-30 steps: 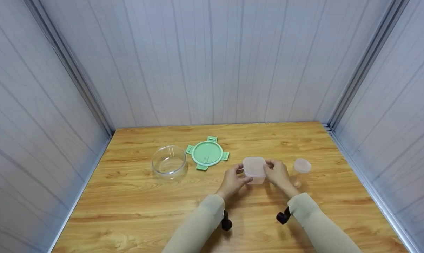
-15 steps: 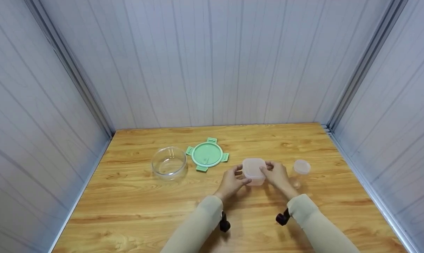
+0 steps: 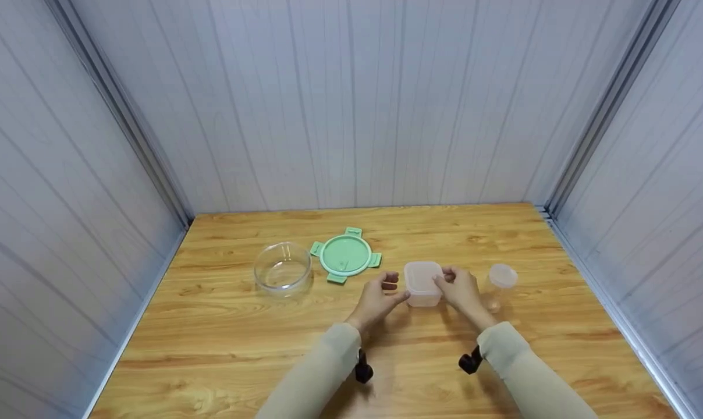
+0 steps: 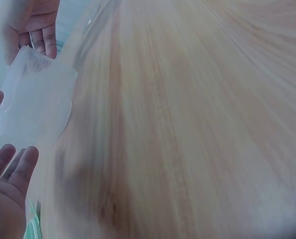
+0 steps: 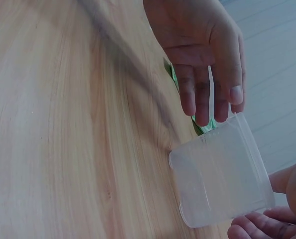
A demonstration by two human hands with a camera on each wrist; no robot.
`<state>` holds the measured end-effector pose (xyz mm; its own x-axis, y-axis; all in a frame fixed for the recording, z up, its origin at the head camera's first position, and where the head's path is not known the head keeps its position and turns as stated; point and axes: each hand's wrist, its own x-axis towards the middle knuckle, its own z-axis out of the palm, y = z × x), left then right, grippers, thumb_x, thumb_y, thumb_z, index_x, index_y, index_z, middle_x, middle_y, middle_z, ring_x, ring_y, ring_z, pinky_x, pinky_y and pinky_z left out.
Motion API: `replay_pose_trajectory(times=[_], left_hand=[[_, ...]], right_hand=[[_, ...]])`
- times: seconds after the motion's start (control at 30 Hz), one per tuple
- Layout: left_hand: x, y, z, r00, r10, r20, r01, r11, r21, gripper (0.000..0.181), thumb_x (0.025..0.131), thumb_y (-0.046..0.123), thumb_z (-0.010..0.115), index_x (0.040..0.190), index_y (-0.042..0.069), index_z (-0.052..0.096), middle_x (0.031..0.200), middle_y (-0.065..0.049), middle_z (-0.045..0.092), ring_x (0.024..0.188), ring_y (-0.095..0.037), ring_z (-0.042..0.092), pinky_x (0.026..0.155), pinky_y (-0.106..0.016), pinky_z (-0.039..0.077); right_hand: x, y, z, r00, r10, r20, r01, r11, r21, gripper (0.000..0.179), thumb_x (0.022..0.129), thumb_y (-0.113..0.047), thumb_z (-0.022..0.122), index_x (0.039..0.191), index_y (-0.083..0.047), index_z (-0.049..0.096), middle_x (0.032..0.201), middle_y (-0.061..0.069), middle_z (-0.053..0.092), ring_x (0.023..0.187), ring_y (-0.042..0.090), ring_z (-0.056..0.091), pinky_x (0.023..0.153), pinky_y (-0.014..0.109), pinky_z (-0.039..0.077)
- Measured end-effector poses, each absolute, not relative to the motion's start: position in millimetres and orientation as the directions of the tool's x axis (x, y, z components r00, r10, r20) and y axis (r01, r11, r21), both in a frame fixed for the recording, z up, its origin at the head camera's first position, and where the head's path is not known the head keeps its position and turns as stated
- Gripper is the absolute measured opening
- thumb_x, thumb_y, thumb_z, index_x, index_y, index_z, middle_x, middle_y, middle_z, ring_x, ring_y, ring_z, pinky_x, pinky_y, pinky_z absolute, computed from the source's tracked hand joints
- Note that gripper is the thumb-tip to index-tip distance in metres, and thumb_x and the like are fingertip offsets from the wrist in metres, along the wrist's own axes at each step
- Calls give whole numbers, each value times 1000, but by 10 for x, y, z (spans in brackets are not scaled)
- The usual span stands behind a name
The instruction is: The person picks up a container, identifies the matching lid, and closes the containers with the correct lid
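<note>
head: translucent, square plastic tub

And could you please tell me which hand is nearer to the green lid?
Left. The left hand is on the near side of the green lid, a little to its right; the right hand is farther right, at the right side of the tub.

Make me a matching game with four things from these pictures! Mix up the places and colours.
1. round glass bowl
2. four-tabbed lid
3. square plastic container
4. small round-lidded container

A. green
B. to the right of the right hand
C. between the left hand and the right hand
D. farthest left of the four, uncovered

Right pairs: 1-D, 2-A, 3-C, 4-B
</note>
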<state>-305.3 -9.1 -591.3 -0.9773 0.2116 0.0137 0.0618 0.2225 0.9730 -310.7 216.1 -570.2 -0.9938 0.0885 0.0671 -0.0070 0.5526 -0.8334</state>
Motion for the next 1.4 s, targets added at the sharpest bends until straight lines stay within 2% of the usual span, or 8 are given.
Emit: replay_pose_trajectory(times=[0.4,0.73,1.03,1.4], left_hand=[[-3046,-303,-5896,-978,209,10,62,242,968,55,98,12,81,144,-7,58,141,-29,63,128,-40,66,107,-50,59],[-3052,-466,-5863,-977,204,65,115,242,963,56,98,13,81,144,-10,57,141,-31,62,130,-41,63,111,-52,57],[-3054,-617,-5836,-978,193,83,126,221,967,56,97,14,83,143,-9,58,140,-32,62,129,-43,62,108,-49,59],[-3042,-767,-5756,-981,183,59,101,234,967,49,99,15,81,140,-3,61,145,-30,61,133,-40,61,110,-48,58]], right_hand=[[-3123,2166,-5682,-995,85,42,13,562,-827,35,103,-12,69,127,14,67,112,25,72,107,37,70,88,38,62],[-3118,2160,-5685,-997,76,33,15,556,-831,38,104,-13,69,131,14,66,116,27,71,111,39,69,93,41,62],[-3111,2170,-5689,-997,71,40,7,568,-823,40,103,-14,68,131,14,67,113,25,72,106,35,69,84,33,59],[-3115,2173,-5685,-997,63,43,2,579,-815,36,104,-13,67,129,13,67,112,24,71,105,34,68,84,34,58]])
